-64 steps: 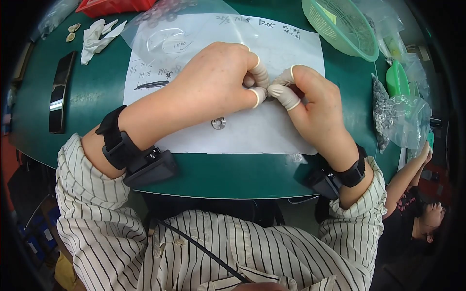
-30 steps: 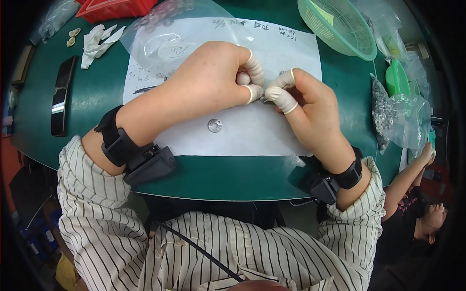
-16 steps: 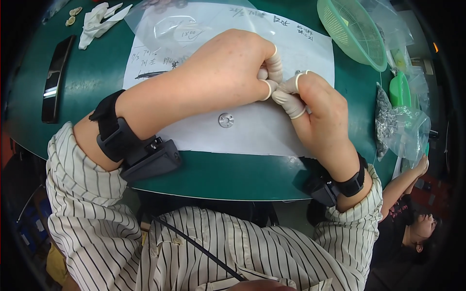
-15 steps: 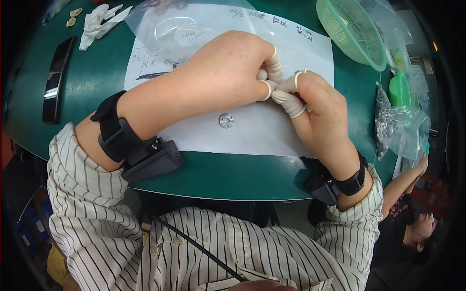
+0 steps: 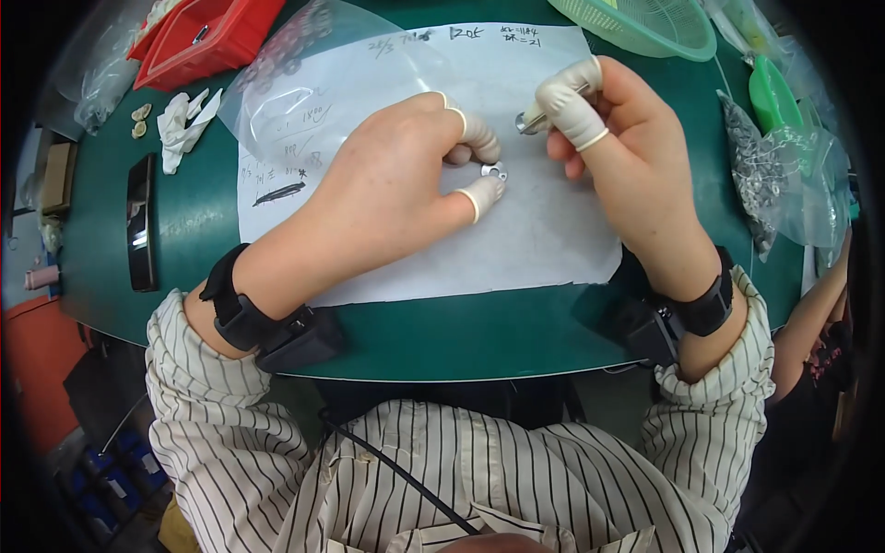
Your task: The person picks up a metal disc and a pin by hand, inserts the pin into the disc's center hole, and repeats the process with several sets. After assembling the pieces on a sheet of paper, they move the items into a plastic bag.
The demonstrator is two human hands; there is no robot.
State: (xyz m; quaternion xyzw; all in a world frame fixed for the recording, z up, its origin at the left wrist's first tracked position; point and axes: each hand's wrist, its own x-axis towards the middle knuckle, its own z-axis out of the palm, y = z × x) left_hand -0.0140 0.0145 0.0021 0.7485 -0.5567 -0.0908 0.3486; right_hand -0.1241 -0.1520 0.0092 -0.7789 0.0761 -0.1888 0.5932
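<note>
White finger cots cover the thumb and fingertips of both my hands. My left hand (image 5: 406,161) is closed over the middle of the written paper sheet (image 5: 544,230), with a small round metal disc (image 5: 495,171) with holes between its thumb and fingertips. To the right and slightly farther away, my right hand (image 5: 622,138) is raised above the sheet. Its thumb and forefinger pinch a small shiny metal piece (image 5: 527,123), mostly covered by the fingers, so its exact kind is unclear. The two hands are apart.
A clear plastic bag (image 5: 346,60) with round parts overlaps the sheet. Red trays (image 5: 207,46), a crumpled white glove (image 5: 184,129) and a phone (image 5: 140,221) are left; a green basket (image 5: 645,32) and bags of metal parts (image 5: 751,166) are right. Another person's arm (image 5: 816,304) shows at far right.
My hands were together at the fingertips and have parted, the right one raised with the metal piece. The disc that lay loose on the sheet is now between my left fingers. The view has shifted.
</note>
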